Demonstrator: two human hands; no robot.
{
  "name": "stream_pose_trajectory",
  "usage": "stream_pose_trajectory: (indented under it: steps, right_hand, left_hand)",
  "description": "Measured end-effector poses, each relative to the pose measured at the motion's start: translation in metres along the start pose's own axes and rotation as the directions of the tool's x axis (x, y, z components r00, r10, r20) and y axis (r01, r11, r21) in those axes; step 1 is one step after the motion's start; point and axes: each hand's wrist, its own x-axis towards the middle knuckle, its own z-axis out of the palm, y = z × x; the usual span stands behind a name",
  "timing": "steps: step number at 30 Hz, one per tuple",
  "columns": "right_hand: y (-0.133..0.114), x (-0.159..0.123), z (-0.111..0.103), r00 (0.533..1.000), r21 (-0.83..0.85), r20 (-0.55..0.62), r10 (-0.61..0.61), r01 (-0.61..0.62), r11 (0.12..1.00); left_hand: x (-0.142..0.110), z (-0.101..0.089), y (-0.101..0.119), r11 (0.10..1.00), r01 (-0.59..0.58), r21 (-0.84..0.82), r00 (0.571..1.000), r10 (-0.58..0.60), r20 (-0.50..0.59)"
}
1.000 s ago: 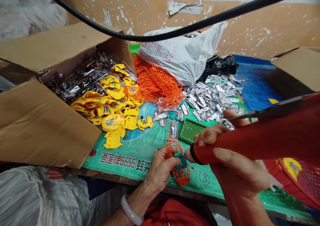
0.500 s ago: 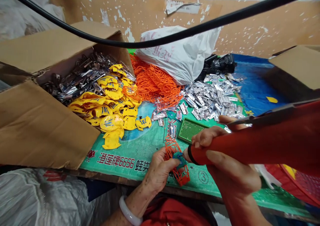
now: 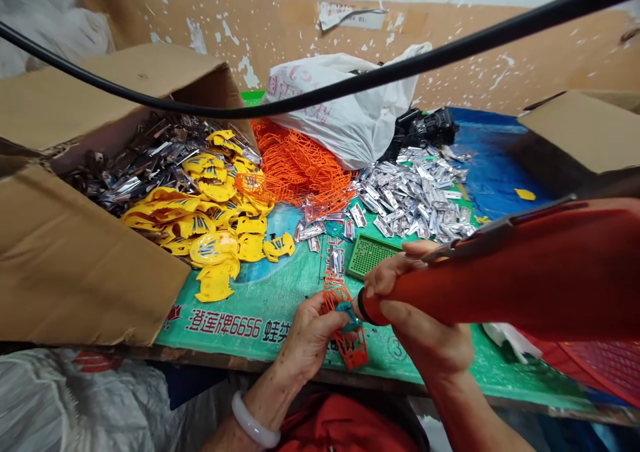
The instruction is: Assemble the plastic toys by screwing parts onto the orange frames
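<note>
My left hand (image 3: 310, 339) grips an orange plastic lattice piece (image 3: 346, 349), with a small teal part (image 3: 349, 317) sitting on the lattice. A white bangle (image 3: 249, 420) circles that wrist. My right hand (image 3: 415, 315) is wrapped around a thick red tool (image 3: 500, 282) with a black collar. The collar end of the tool points at the teal part, almost touching it, and its tip is hidden. Beside my hands lies a green perforated plastic grid (image 3: 367, 255).
An open cardboard box (image 3: 100, 292) holds silvery pieces and yellow plastic parts (image 3: 210, 249). Behind my hands are an orange lattice heap (image 3: 300, 165), loose silver pieces (image 3: 410, 195) and a white plastic bag (image 3: 340, 105). A black cable (image 3: 300, 102) crosses overhead.
The whole scene has shifted slightly left and up in view. My hands stay together at the lattice, and the red tool remains at the teal part.
</note>
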Motion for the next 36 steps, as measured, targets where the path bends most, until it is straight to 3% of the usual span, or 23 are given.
stream_pose_trajectory:
  steps: [5, 10, 13, 16, 19, 21, 27, 36]
  right_hand:
    - [0.004, 0.000, -0.004, 0.998, 0.001, 0.052, -0.044, 0.044, 0.999]
    - [-0.006, 0.006, -0.009, 0.999, 0.051, 0.038, -0.006, 0.004, 0.999]
    - [-0.019, 0.021, -0.016, 0.997, 0.074, -0.051, -0.051, 0.054, 0.996]
    - [-0.022, 0.045, -0.029, 0.964, -0.017, -0.222, -0.145, 0.145, 0.989]
    - [-0.011, 0.068, -0.044, 0.910, -0.135, -0.361, -0.205, 0.166, 0.977]
    - [0.000, 0.078, -0.052, 0.897, -0.185, -0.388, -0.214, 0.151, 0.971]
    - [0.019, 0.086, -0.058, 0.935, -0.255, -0.322, -0.147, 0.064, 0.965]
    - [0.040, 0.093, -0.062, 0.922, -0.283, -0.345, -0.174, 0.075, 0.956]
  left_hand:
    - [-0.002, 0.003, 0.003, 1.000, 0.011, 0.000, 1.000, -0.011, -0.023]
    - [-0.002, 0.003, 0.004, 0.999, 0.020, -0.041, 0.999, -0.018, 0.036]
    - [-0.002, 0.001, 0.003, 0.995, 0.045, -0.084, 0.997, -0.040, 0.060]
    - [-0.001, 0.000, 0.004, 0.990, 0.070, -0.121, 0.996, -0.063, 0.060]
    - [0.000, -0.001, 0.005, 0.988, 0.091, -0.124, 0.993, -0.081, 0.083]
    - [0.000, -0.002, 0.005, 0.988, 0.103, -0.115, 0.991, -0.092, 0.101]
    - [0.001, -0.002, 0.006, 0.990, 0.120, -0.076, 0.990, -0.113, 0.082]
    - [0.000, -0.003, 0.005, 0.992, 0.097, -0.081, 0.992, -0.089, 0.090]
